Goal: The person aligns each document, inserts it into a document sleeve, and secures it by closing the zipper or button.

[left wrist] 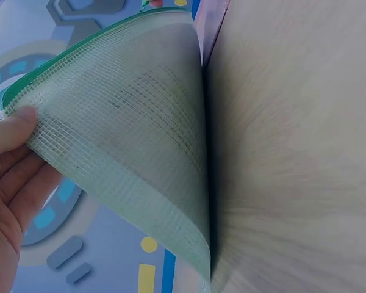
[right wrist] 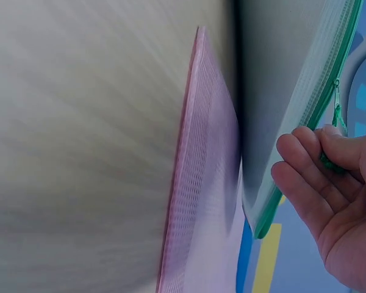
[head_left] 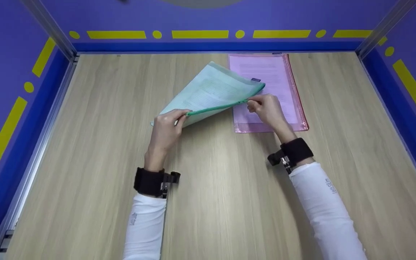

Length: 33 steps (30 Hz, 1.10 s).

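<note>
A pale green mesh zip document pouch (head_left: 211, 88) with printed paper inside is raised at its near edge. My left hand (head_left: 166, 131) pinches its left corner at one end of the green zipper (head_left: 213, 108); thumb and fingers lie on either side in the left wrist view. Farther along that edge, my right hand (head_left: 270, 110) pinches the green zipper pull cord (right wrist: 337, 116), part of it hidden in the fingers. Under the green pouch's right end and my right hand lies a pink mesh zip pouch (head_left: 256, 127), also with printed paper inside.
The pouches are on a light wood-grain table (head_left: 215, 202). Blue-purple panels with yellow marks (head_left: 200, 34) stand at the back and both sides, joined by metal corner posts. Each wrist wears a black strap (head_left: 149, 181) with a small camera.
</note>
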{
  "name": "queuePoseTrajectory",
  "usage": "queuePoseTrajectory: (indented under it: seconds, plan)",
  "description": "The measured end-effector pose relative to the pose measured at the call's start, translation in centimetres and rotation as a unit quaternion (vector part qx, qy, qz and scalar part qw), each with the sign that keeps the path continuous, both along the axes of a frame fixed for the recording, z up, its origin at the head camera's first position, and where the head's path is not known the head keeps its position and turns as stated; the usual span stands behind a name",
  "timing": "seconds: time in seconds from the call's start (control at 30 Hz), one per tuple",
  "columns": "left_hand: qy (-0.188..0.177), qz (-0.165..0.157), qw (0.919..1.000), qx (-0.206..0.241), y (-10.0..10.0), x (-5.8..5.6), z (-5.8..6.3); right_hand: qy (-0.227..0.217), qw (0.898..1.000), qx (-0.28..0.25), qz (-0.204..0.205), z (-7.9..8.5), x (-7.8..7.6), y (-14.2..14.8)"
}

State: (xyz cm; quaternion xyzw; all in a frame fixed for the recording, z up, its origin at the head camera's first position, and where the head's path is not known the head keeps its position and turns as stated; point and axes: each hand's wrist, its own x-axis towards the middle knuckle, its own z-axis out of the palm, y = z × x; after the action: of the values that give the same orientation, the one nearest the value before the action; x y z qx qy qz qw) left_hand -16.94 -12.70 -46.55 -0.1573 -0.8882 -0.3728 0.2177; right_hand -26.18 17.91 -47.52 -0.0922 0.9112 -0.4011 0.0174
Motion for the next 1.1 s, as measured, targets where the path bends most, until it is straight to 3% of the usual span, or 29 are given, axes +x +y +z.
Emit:
queuePoseTrajectory:
  seconds: [0.37,0.8,1.1]
  plan:
    - [0.008,0.014,0.9999,0.000,-0.6,-0.2,-0.2,-0.006,1.000,0.015,-0.018,-0.2,0.0,1.8]
    - [-0.010,0.029,0.9994,0.016,-1.2,0.0,-0.4,0.015,0.998,0.042,-0.035,-0.5,-0.3,3.8]
    - [-0.018,0.034,0.9991,0.014,-1.7,-0.2,-0.8,0.013,0.998,0.033,-0.053,-0.8,-0.5,5.3]
